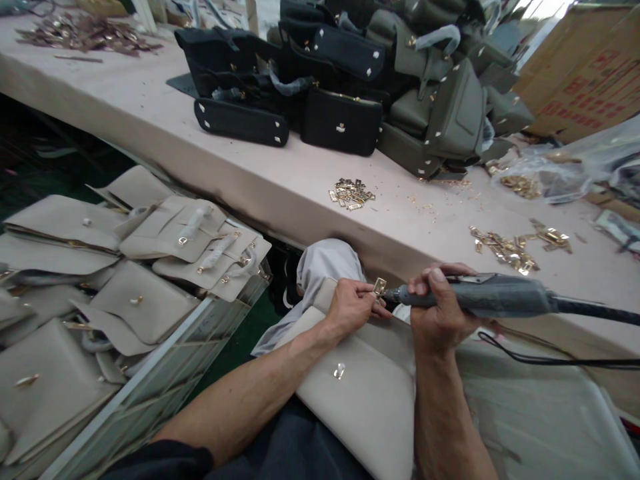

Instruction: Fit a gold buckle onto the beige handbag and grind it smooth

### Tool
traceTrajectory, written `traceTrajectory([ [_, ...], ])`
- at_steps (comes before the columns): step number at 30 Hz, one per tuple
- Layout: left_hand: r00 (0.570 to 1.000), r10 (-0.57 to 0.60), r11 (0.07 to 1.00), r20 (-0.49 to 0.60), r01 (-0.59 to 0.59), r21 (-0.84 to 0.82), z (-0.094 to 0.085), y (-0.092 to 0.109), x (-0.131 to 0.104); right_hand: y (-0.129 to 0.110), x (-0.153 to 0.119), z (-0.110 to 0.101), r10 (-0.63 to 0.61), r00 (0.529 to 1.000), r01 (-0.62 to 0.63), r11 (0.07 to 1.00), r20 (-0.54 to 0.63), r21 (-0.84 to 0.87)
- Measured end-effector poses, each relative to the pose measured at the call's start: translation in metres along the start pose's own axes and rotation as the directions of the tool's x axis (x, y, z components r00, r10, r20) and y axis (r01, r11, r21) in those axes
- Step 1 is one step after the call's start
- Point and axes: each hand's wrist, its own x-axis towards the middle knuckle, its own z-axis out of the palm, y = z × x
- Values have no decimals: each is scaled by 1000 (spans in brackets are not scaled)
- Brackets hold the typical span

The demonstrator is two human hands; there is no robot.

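Observation:
My right hand (pixel 443 310) is wrapped round a grey electric screwdriver (pixel 500 295), its tip pointing left. At that tip, my left hand (pixel 353 307) pinches a small gold rectangular metal fitting (pixel 379 287) between its fingers. The screwdriver's tip meets or nearly meets the fitting; the exact contact is too small to tell. Across my lap lies a beige handbag (pixel 370 393) with a small shiny metal clasp (pixel 339 371) on its face. My left wrist rests over the bag's upper part, which is partly hidden.
Several beige bags (pixel 145 293) fill a crate (pixel 165 373) on the left. Black bags (pixel 343 123) and olive bags (pixel 453 120) are piled on the table (pixel 280 180). Gold fittings lie in a near heap (pixel 351 193) and a right-hand heap (pixel 505 250). A cardboard box (pixel 585 73) stands at back right.

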Motion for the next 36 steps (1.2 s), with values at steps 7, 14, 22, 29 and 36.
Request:
traceTrajectory([
  [7, 1000, -17, 999, 8, 17, -34, -1, 0, 1, 1, -1, 5, -11, 996, 16, 998, 90, -53],
  [14, 999, -33, 999, -13, 32, -35, 1, 8, -4, 1, 0, 6, -8, 984, 23, 996, 179, -83],
  [22, 999, 38, 999, -11, -38, 10, -3, -5, -3, 1, 6, 1, 27, 957, -8, 998, 290, -66],
  [29, 997, 76, 994, -28, -78, -70, -2, -7, -8, -1, 11, 7, 68, 943, -57, 997, 324, -45],
  [36, 996, 77, 986, -43, -83, -147, 1, 4, -16, -58, 38, -12, -10, 997, -7, 975, 75, 224],
])
